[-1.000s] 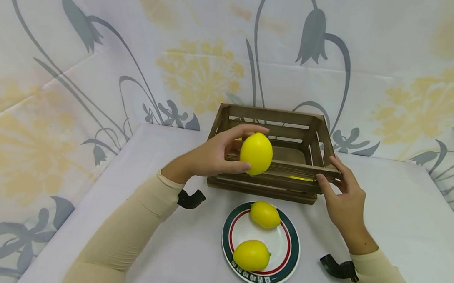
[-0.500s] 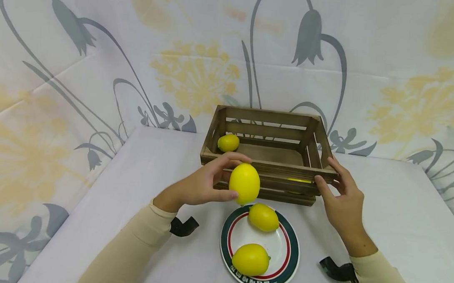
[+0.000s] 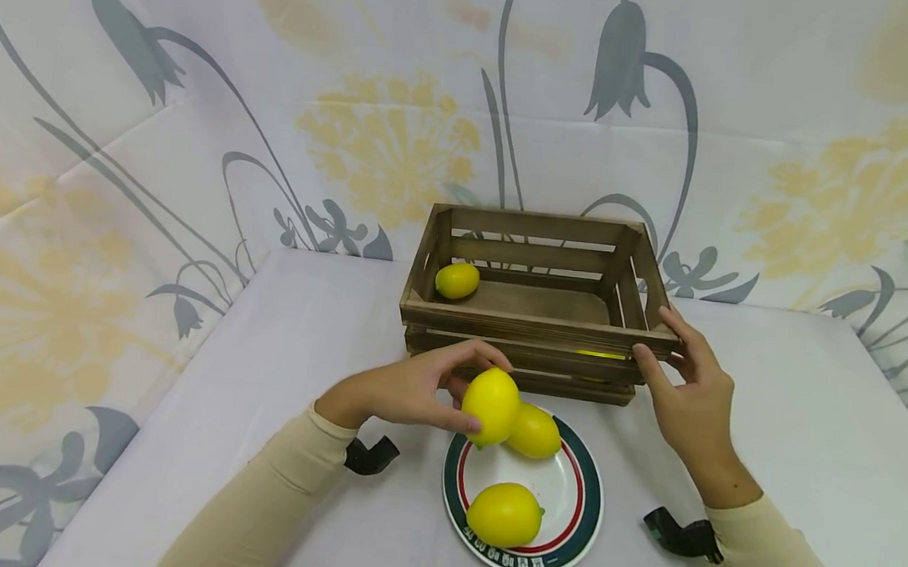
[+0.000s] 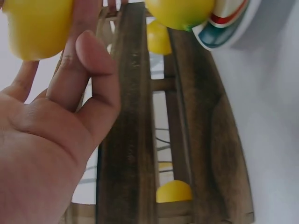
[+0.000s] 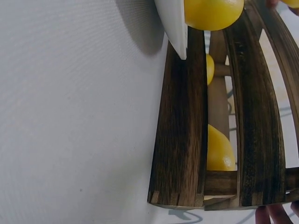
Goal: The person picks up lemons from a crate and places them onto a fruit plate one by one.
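My left hand (image 3: 420, 392) pinches a lemon (image 3: 491, 406) between thumb and fingers, over the far left part of a round plate (image 3: 591, 497). The plate has a green rim and a red ring. Two lemons lie on it: one at the back (image 3: 536, 433), partly behind the held lemon, and one at the front (image 3: 504, 515). My right hand (image 3: 686, 400) grips the front right corner of a brown slatted wooden crate (image 3: 528, 324). One lemon (image 3: 457, 280) sits in the crate's left end; another lemon (image 5: 219, 149) shows through the slats near its right end.
The crate stands just behind the plate on a white table surface (image 3: 333, 313). Patterned floral cloth (image 3: 399, 148) rises behind it. A black curved piece (image 3: 371, 456) shows by the left wrist, and a similar black piece (image 3: 681, 537) by the right wrist.
The left hand has brought the lemon from in front of the crate's opening down toward me, over the plate, uncovering the lemon in the crate. The right hand keeps its grip on the corner.
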`<state>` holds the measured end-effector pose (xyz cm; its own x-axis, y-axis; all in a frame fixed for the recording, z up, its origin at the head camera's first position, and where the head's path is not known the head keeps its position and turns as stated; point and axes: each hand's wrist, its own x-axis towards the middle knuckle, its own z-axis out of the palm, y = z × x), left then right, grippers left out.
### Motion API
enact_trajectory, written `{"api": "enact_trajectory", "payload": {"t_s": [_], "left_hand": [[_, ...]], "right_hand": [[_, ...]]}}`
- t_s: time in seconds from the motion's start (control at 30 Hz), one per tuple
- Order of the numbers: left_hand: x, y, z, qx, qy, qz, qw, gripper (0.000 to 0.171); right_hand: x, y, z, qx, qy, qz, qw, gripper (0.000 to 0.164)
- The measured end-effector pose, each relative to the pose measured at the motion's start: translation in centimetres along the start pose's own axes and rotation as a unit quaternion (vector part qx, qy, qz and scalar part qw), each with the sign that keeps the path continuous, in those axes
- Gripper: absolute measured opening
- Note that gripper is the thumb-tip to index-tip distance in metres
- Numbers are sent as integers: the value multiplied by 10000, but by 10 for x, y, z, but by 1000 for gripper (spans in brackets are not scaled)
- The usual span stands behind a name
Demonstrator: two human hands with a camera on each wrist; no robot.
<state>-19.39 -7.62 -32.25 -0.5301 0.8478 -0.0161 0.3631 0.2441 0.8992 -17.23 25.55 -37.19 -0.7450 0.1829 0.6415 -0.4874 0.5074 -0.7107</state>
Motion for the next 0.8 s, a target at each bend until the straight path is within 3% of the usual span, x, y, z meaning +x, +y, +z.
{"api": "enact_trajectory", "payload": {"t_s": [0.33, 0.8], "left_hand": [[5, -21, 4, -72, -544, -916, 9943, 63], [8, -31, 3, 547, -464, -1235, 9897, 60]], "right_hand": [[-1, 2, 0, -26, 38, -86, 10000, 61], [0, 1, 1, 1, 60, -30, 10000, 61]]}}
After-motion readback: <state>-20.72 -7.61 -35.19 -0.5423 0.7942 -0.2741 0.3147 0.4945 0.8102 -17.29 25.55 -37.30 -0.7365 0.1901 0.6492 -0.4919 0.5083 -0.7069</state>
